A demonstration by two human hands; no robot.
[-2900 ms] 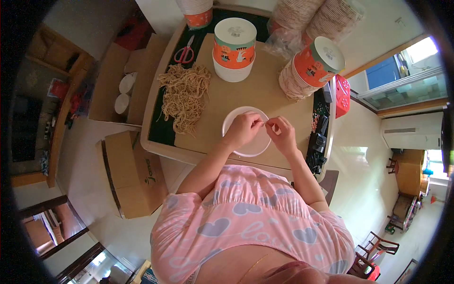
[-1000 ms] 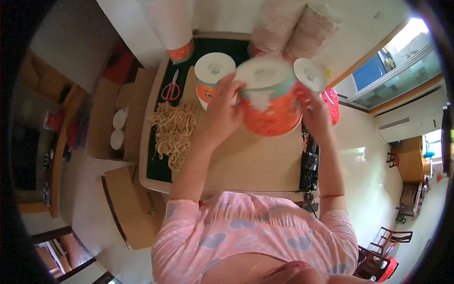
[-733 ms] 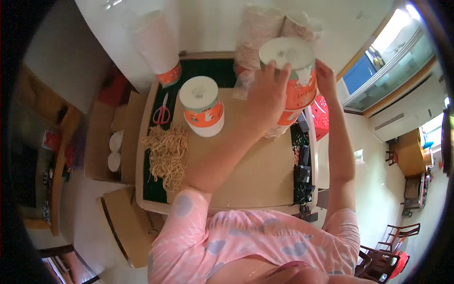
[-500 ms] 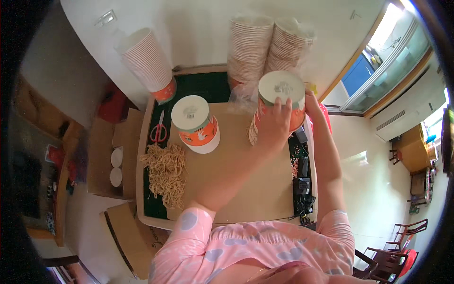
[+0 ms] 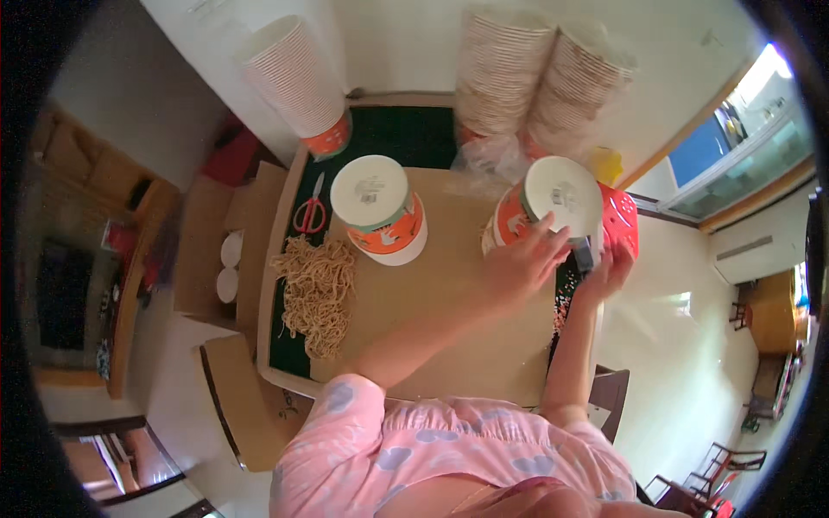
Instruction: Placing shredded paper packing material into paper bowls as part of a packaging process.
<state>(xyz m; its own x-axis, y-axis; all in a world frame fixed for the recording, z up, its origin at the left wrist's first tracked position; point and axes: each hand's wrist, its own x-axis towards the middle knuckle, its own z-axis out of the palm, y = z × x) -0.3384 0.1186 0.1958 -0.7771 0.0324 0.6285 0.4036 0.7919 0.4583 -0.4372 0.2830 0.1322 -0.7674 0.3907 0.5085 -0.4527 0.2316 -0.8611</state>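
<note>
My left hand [image 5: 527, 263] has its fingers spread at the near side of an upside-down orange-and-white paper tub [image 5: 566, 194], its fingertips at or just over the pale base. My right hand [image 5: 607, 269] is beside that tub's right side, next to a small black box [image 5: 584, 253] like a power adapter. Motion smears its fingers, and whether it grips anything is unclear. Part of a light tan cord bundle [image 5: 489, 237] shows at the tub's lower left. Another upside-down paper tub [image 5: 371, 190] stands to the left, above a tangle of tan cord [image 5: 318, 298].
Scissors [image 5: 311, 211] with red handles lie at the table's left. Tall tub stacks [image 5: 294, 73] [image 5: 501, 78] stand at the back, with clear plastic wrap [image 5: 492, 160]. A red perforated basket [image 5: 620, 220] is at the right. An open carton [image 5: 203, 259] sits left of the table.
My right hand has come off the tub's far right side and down toward me. My left hand has slid down and right on it. The whole view has shifted.
</note>
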